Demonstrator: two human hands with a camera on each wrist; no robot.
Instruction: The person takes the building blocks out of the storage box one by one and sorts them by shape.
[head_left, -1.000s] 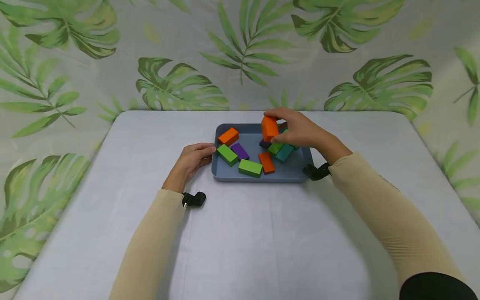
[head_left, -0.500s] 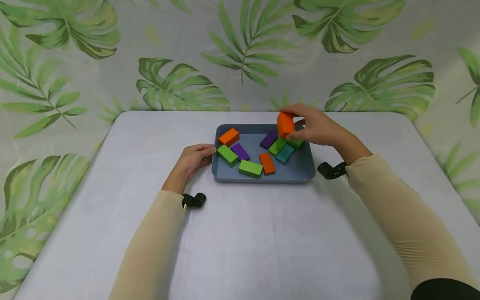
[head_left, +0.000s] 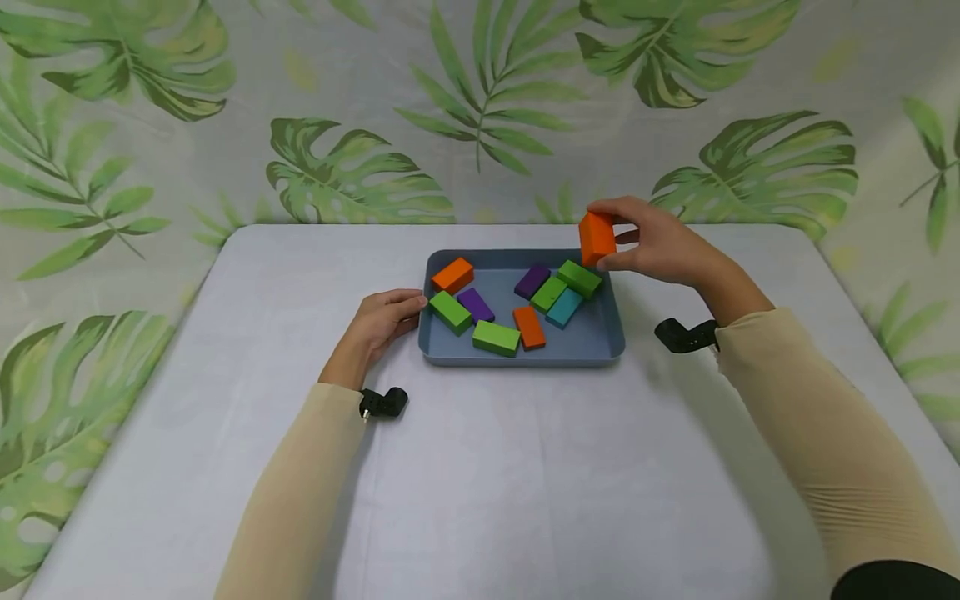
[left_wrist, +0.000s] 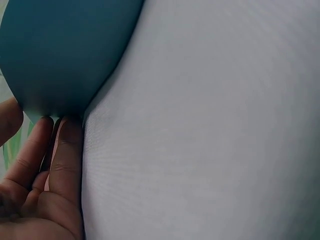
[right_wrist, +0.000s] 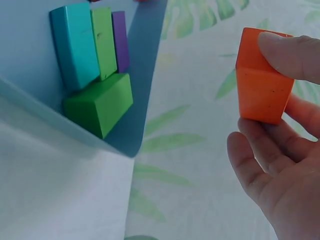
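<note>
An orange block (head_left: 597, 239) is pinched between the thumb and fingers of my right hand (head_left: 663, 244), raised over the far right corner of the blue-grey tray (head_left: 525, 361). In the right wrist view the block (right_wrist: 265, 90) has the thumb on top and fingertips beneath. My left hand (head_left: 381, 327) holds the tray's left side, thumb at the rim and fingertips against the outer wall (left_wrist: 65, 60). Inside the tray lie a teal block (head_left: 564, 307), a purple block (head_left: 532, 282) and a green block (head_left: 580, 279), close together at the right.
More blocks lie in the tray's left and middle: an orange block (head_left: 453, 275), a purple block (head_left: 476, 305), a light green block (head_left: 496, 337) and several others. The tray stands on a white-covered table (head_left: 480, 483), with a leaf-patterned cloth (head_left: 510, 83) behind it.
My right hand has moved right and slightly up with the orange block, uncovering the green and purple blocks at the tray's right. My left hand stays at the tray's side.
</note>
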